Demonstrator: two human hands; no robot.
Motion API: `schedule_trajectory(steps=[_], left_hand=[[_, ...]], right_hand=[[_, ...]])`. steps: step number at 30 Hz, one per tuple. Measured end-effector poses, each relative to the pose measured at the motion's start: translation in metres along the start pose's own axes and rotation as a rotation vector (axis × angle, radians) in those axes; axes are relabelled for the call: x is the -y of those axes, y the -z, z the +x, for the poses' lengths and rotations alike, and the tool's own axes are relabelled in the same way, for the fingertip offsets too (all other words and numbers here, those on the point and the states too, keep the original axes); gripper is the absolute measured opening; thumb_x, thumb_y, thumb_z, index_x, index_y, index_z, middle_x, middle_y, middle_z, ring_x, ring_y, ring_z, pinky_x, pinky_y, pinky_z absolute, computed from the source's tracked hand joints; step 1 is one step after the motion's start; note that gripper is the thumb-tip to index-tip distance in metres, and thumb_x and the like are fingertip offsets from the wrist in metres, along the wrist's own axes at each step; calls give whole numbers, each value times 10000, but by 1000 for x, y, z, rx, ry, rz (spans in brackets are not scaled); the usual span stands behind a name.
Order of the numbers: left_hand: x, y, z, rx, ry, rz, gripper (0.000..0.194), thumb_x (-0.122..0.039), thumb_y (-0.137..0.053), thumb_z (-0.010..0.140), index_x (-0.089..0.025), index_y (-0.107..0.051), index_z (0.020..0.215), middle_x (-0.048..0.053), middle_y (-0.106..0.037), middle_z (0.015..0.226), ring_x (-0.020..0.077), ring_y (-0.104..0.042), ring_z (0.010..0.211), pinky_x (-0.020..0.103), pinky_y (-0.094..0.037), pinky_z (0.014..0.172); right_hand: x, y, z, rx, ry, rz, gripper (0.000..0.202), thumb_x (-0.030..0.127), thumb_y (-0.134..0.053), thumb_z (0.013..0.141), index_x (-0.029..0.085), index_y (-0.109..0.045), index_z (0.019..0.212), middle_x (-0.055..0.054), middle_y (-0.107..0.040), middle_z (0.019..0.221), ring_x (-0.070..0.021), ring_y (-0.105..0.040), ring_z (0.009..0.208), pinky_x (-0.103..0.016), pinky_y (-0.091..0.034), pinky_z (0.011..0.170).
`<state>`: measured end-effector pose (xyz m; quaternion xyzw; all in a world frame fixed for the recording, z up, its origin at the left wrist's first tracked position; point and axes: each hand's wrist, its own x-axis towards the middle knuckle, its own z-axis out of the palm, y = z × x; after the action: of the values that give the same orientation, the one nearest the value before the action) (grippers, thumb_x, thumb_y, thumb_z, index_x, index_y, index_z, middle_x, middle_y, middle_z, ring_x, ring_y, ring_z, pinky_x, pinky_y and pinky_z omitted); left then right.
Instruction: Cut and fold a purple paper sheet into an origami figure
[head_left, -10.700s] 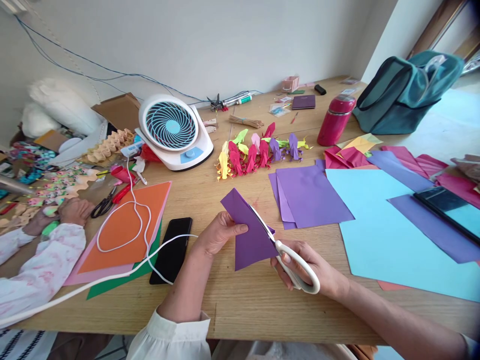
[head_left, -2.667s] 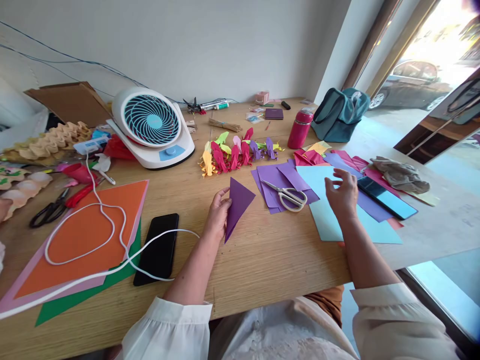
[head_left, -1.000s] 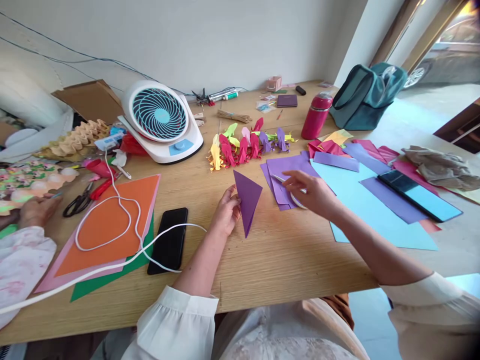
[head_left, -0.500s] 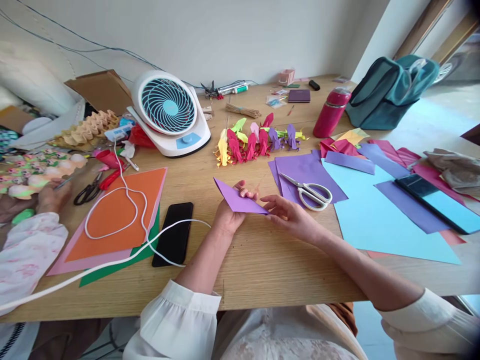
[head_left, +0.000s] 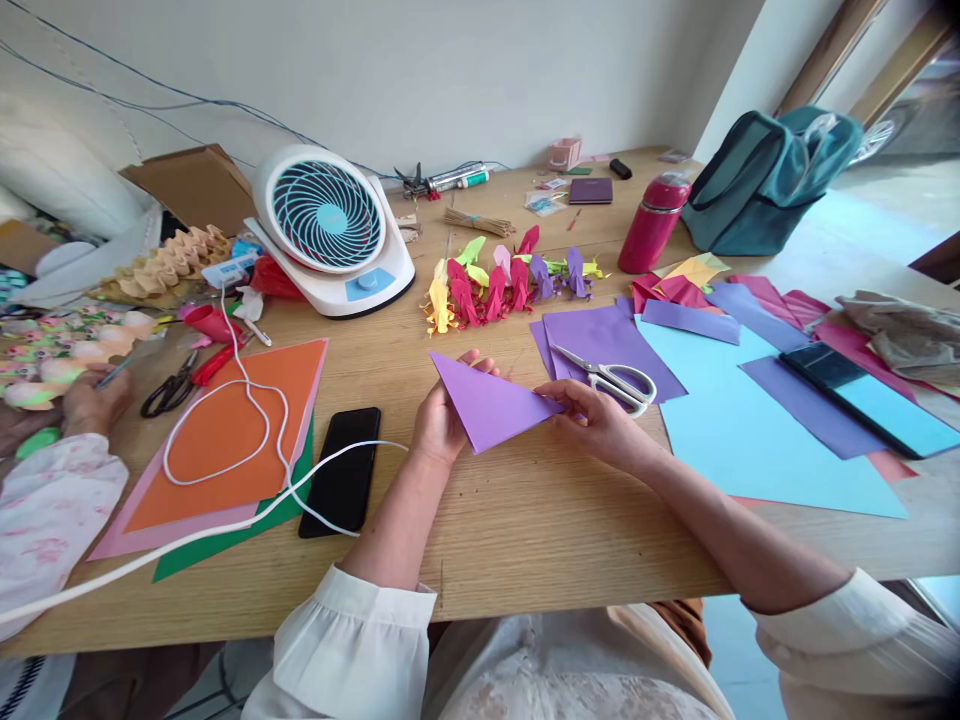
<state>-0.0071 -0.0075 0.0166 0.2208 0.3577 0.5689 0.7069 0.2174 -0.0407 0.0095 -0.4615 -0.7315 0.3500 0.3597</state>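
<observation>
A purple paper triangle (head_left: pixel 491 406) is held just above the wooden table (head_left: pixel 525 530) in front of me. My left hand (head_left: pixel 437 425) grips its left side from behind, fingertips showing over the top edge. My right hand (head_left: pixel 600 422) pinches its right corner. White-handled scissors (head_left: pixel 615 379) lie free on a stack of purple sheets (head_left: pixel 600 335), just beyond my right hand.
A black phone (head_left: pixel 341 470) with a white cable (head_left: pixel 232 400) lies left, beside orange paper (head_left: pixel 232 430). A row of folded paper figures (head_left: pixel 502 285), a white fan (head_left: pixel 330 230), a red bottle (head_left: pixel 651 225), a teal bag (head_left: pixel 765 180) and a light blue sheet (head_left: pixel 750 420) surround. Another person's hand (head_left: pixel 94 400) works far left.
My right hand left the scissors on the purple sheets and came to the triangle. Both hands now hold it, tilted flatter, with its face turned up toward me.
</observation>
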Motion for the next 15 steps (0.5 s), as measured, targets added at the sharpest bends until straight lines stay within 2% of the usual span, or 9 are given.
schedule_trajectory(steps=[3,6,9,11,12,15], left_hand=[[-6,3,1,-4,-55,-3,311,-386,-542,910,-172,-688,1082,96,-744,1044,254,-680,1084,400,-515,971],[-11,8,2,-15,-78,-18,389,-496,-552,903,-154,-685,1028,104,-742,995,241,-702,990,371,-533,901],[-11,12,6,-112,-98,61,312,-424,-630,863,-156,-660,1019,79,-731,950,203,-704,885,323,-537,812],[-8,16,8,-194,-172,247,262,-336,-670,839,-169,-640,1039,63,-719,957,196,-691,891,325,-528,836],[-6,17,9,-234,-253,394,258,-297,-681,833,-176,-631,1056,63,-712,983,201,-681,928,338,-518,880],[-2,20,7,-309,-587,841,399,-165,-723,801,-195,-604,1180,95,-643,1219,230,-584,1186,359,-393,1098]], right_hand=[[-4,1,0,-40,27,-55,386,122,-525,796,227,-641,1148,-48,-710,1110,-190,-663,915,-293,-535,743],[-4,0,-1,-82,59,-144,382,93,-505,789,227,-647,1117,-54,-712,1084,-194,-660,909,-295,-530,743],[-5,-1,0,-87,121,-217,404,56,-481,785,220,-643,1118,-61,-698,1070,-195,-655,919,-302,-524,778],[-5,-2,0,-61,146,-245,425,42,-471,791,215,-634,1143,-65,-681,1066,-190,-653,904,-303,-520,788],[-6,-2,0,-43,149,-259,431,40,-467,798,212,-629,1157,-68,-673,1068,-188,-653,895,-304,-518,791],[-7,-3,-1,16,149,-315,425,43,-454,823,201,-623,1179,-83,-660,1096,-204,-657,927,-319,-512,818]])
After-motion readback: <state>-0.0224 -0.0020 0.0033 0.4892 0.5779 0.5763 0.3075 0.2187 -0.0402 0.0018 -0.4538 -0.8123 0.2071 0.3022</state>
